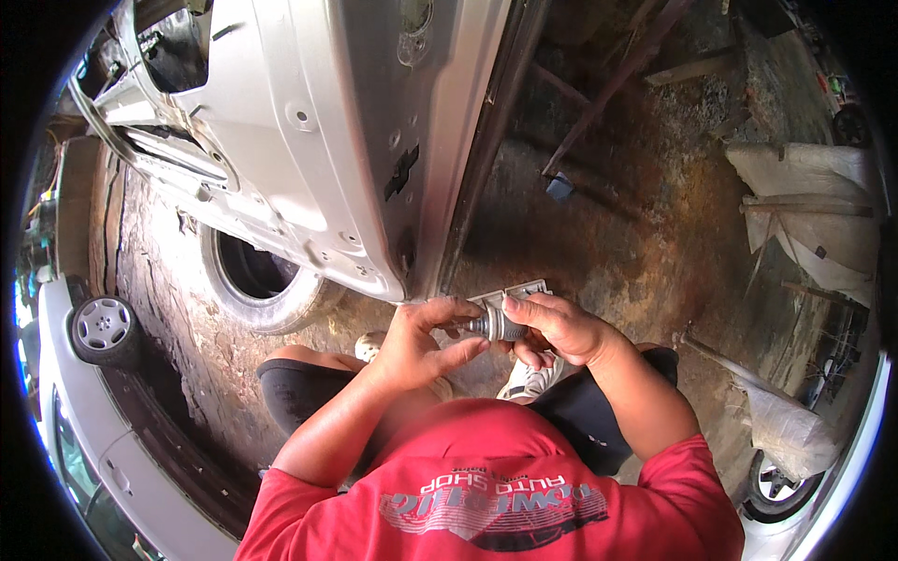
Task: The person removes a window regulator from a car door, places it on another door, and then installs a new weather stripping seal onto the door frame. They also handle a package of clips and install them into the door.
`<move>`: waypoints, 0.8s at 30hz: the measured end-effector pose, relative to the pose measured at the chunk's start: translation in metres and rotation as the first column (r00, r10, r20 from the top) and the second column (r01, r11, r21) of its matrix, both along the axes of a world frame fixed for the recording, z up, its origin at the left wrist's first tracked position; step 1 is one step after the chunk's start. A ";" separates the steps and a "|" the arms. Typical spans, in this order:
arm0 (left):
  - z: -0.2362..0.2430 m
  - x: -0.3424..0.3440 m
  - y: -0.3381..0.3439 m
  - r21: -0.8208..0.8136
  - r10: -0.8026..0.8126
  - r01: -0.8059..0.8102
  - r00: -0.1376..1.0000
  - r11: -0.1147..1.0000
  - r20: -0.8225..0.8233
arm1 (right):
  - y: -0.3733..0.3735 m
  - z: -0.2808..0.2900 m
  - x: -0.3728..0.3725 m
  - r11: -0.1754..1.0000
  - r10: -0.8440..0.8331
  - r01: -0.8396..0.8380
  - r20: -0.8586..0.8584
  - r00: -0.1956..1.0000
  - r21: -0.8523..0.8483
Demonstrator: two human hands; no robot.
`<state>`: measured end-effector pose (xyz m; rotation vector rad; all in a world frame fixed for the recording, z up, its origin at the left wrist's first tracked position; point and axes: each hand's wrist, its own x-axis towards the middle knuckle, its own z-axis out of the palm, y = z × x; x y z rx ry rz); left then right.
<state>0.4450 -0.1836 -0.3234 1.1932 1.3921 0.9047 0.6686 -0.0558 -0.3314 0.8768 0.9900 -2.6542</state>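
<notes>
Between my two hands, at the middle of the view, is a grey metal part with a round, ribbed body [497,323]; its exact kind I cannot make out. The fingers and thumb of my left hand [418,341] close on its left end. On its right side my right hand [564,329] grips it, thumb along the top and fingers curled beneath. Just beyond the hands a pale, flat, rectangular piece [527,288] shows; whether it joins the part is hidden. A silver car door [365,140] stands right ahead, its lower corner close to my left hand.
A loose tyre [220,280] lies on the stained floor under the door. White cars [89,402] flank me, one at the left and one at the far right. Metal stand legs [599,112], a small blue piece [559,187] and plastic-wrapped parts [795,187] are ahead and right.
</notes>
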 end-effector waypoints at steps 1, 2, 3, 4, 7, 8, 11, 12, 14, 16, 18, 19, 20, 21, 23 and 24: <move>-0.001 -0.001 0.000 -0.026 0.004 -0.003 0.999 1.000 0.036 | 0.000 0.002 0.000 1.000 -0.001 0.001 -0.018 1.000 0.020; 0.000 -0.001 -0.001 -0.052 0.009 -0.005 0.997 0.999 0.071 | 0.000 0.006 -0.001 0.999 -0.001 0.003 -0.036 0.999 0.040; 0.000 -0.002 -0.001 -0.078 0.014 -0.006 0.994 0.997 0.107 | 0.000 0.008 -0.001 0.998 -0.001 0.005 -0.054 0.999 0.060; 0.001 -0.002 -0.001 -0.064 0.009 -0.003 0.995 0.998 0.095 | 0.000 0.007 0.000 0.998 0.000 0.003 -0.054 0.999 0.059; 0.007 -0.002 0.003 0.032 -0.011 0.012 1.000 0.999 -0.018 | -0.001 0.003 0.003 0.999 -0.005 0.006 -0.045 0.999 0.032; 0.011 -0.001 0.004 0.100 -0.015 0.026 0.994 0.995 -0.107 | -0.001 0.005 0.002 1.000 -0.011 0.012 -0.036 0.999 0.008; 0.010 0.003 0.004 0.313 0.019 0.069 0.963 0.947 -0.269 | 0.001 0.005 0.003 1.000 0.023 -0.023 -0.031 0.999 -0.010; 0.010 0.001 0.006 0.353 0.014 0.101 0.951 0.930 -0.309 | 0.002 0.005 0.003 0.999 0.036 -0.036 -0.029 0.999 -0.002; 0.008 -0.001 0.006 0.404 0.015 0.144 0.931 0.904 -0.365 | 0.003 0.011 0.000 0.998 0.053 -0.052 -0.010 0.999 0.030; 0.006 -0.003 0.003 0.353 -0.022 0.159 0.931 0.922 -0.364 | 0.004 0.006 0.002 0.992 0.111 -0.109 -0.030 0.993 0.067; 0.006 -0.005 0.002 0.303 -0.058 0.169 0.937 0.938 -0.345 | 0.003 0.004 0.002 0.987 0.131 -0.126 -0.042 0.990 0.096; 0.007 -0.006 0.003 0.276 -0.074 0.170 0.943 0.946 -0.325 | 0.002 0.006 0.001 0.977 0.149 -0.144 -0.019 0.989 0.154; 0.007 -0.007 0.003 0.250 -0.090 0.171 0.948 0.953 -0.306 | 0.001 0.008 0.000 0.964 0.165 -0.162 0.005 0.986 0.212; 0.007 -0.007 0.003 0.234 -0.098 0.170 0.952 0.957 -0.291 | 0.000 0.009 0.000 0.946 0.180 -0.182 0.030 0.983 0.268; 0.005 -0.007 0.002 0.202 -0.107 0.165 0.958 0.965 -0.267 | 0.001 0.008 0.001 0.920 0.207 -0.205 0.032 0.978 0.333; 0.006 -0.007 0.003 0.210 -0.104 0.172 0.949 0.962 -0.298 | 0.000 0.008 0.001 0.915 0.202 -0.200 0.030 0.979 0.350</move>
